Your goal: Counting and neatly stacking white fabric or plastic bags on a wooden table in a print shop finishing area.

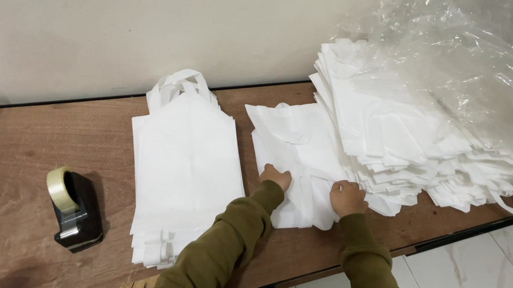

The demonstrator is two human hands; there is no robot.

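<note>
Hands [311, 188] flat on white bag [296, 169], fingertips touching.

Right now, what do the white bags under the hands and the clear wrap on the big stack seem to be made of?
The white bags look like matte non-woven fabric, soft and creased without shine, though thin paper is possible. The clear wrap appears to be thin plastic film: transparent, crinkled, with bright glare.

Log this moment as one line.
left hand: flat on white bag | right hand: on same bag, open | neat bag stack: left | tape dispenser: untouched
</note>
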